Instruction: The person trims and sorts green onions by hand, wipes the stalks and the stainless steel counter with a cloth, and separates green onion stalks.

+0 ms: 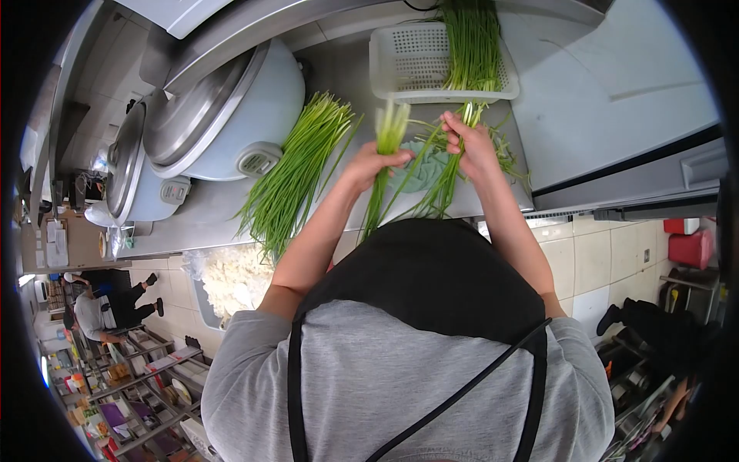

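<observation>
My left hand [371, 165] is closed around a bunch of green chives [391, 132], pale ends up and slightly blurred, leaves hanging down. To its right, my right hand [473, 146] grips a smaller bunch of chives [443, 185], its whitish ends showing above the fingers. A big pile of chives [302, 162] lies on the steel counter [223, 208] left of my left hand. Beyond my right hand, more chives [473, 50] rest in a white perforated basket [408, 65]. Loose trimmings [504, 146] and a crumpled green cloth or bag [422, 168] lie between and behind my hands.
Two large rice cookers [265, 100] with steel lids stand at the left. A pale flat surface [608, 92] borders the counter on the right. Below the counter edge sits a tub of whitish food [235, 285]. One person [100, 312] is at far left, another [662, 331] at right.
</observation>
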### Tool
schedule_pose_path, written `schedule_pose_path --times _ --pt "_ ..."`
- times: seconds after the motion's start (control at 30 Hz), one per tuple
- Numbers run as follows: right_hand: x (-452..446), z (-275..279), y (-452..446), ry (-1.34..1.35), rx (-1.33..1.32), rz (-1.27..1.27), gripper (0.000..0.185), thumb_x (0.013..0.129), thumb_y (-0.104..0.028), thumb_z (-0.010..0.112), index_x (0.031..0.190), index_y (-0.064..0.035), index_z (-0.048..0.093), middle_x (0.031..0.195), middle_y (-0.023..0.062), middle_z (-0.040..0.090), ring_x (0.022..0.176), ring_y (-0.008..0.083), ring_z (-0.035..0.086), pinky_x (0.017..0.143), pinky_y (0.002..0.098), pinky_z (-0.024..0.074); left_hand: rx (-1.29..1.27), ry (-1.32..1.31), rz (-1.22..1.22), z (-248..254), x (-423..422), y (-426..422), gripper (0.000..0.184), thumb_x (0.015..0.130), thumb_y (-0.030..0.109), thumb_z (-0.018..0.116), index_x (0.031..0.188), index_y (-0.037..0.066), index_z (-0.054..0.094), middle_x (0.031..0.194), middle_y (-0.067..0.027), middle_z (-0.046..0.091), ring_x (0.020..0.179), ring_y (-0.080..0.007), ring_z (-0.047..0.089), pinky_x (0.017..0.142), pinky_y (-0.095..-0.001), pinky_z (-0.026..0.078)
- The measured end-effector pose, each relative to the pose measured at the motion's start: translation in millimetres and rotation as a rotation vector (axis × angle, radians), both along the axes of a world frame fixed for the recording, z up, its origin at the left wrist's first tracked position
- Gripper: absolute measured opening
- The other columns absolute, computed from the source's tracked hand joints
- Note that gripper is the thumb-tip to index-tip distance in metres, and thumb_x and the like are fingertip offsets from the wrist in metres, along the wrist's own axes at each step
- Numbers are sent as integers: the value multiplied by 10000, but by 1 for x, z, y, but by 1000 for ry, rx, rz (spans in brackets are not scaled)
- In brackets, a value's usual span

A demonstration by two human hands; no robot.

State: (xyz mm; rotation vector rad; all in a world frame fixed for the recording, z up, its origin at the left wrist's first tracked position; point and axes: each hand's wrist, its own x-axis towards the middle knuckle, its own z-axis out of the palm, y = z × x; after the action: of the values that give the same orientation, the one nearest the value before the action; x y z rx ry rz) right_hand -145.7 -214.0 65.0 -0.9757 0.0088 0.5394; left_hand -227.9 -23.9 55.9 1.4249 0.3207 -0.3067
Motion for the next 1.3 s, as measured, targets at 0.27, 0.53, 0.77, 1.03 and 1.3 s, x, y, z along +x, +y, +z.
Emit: schedule_pose_path --times 0.27,0.53,0.77,1.03,1.3 --pt "-2 -4 -6 -194 -438 17 267 772 -228 615 897 2 566 655 18 521 434 37 348 376 188 255 -33 -24 -8 23 6 5 164 703 60 646 841 24 566 758 -42 585 634 -103 527 548 -226 395" --pt "-10 -1 7 -135 -220 -55 225 726 -204 652 791 -3 574 626 30 533 437 47 377 380 195 286 48 -70 -93 34 4 -2 181 692 67 657 840 22 562 746 -73 604 677 -118 560 541 -227 377" --pt "-12 2 7 -141 -286 63 226 728 -185 650 827 -2 562 634 31 534 451 40 368 391 180 281 50 -74 -67 29 1 1 200 678 78 669 842 15 574 734 -55 596 627 -105 538 517 -221 373" --pt "-8 0 2 -584 -696 -114 202 728 -188 634 735 10 592 605 61 572 528 132 506 512 293 396 227 5 -201 27 3 12 189 720 168 643 824 21 584 707 -43 600 602 -96 523 496 -214 363" --pt "10 -11 -22 -497 -895 -169 333 731 -305 638 697 22 591 607 92 584 552 155 541 535 290 418 159 34 -143 36 4 28 191 728 144 642 855 20 571 686 -55 591 609 -100 508 513 -217 365"
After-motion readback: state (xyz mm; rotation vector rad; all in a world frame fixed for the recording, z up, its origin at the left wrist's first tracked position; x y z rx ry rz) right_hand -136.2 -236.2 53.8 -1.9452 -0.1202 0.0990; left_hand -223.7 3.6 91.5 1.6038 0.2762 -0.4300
